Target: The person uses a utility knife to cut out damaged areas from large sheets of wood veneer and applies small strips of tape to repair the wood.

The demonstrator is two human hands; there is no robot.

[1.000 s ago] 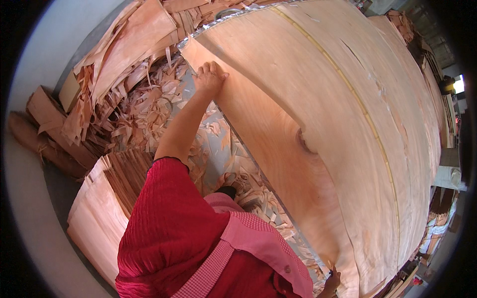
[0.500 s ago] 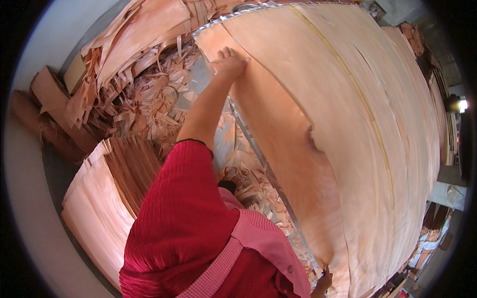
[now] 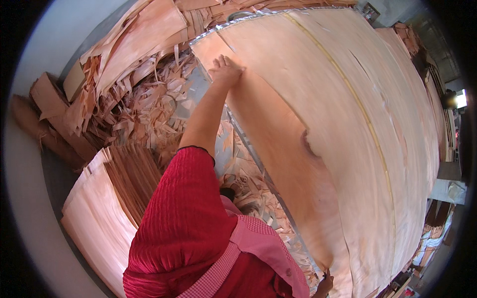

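Note:
My left hand (image 3: 226, 72) lies with fingers spread on the far left edge of a wide, thin wood veneer sheet (image 3: 338, 104). Beneath that sheet's wavy near edge, a darker orange strip of veneer (image 3: 278, 134) shows along the table side, with a dark knot mark beside the edge. At the near corner of this strip, my right hand (image 3: 325, 285) is closed around a small dark thing, too little of which shows to name. A yellow line (image 3: 360, 107) runs lengthwise across the pale veneer.
Veneer scraps (image 3: 149, 107) litter the floor to the left. A stack of veneer sheets (image 3: 102, 213) stands at my left, and a larger heap (image 3: 149, 39) lies at the far left. The table's metal edge (image 3: 271, 184) runs along my right side.
The view has shifted slightly. Both hands keep nearly the same places on the veneer, the left flat and the right closed at the near corner.

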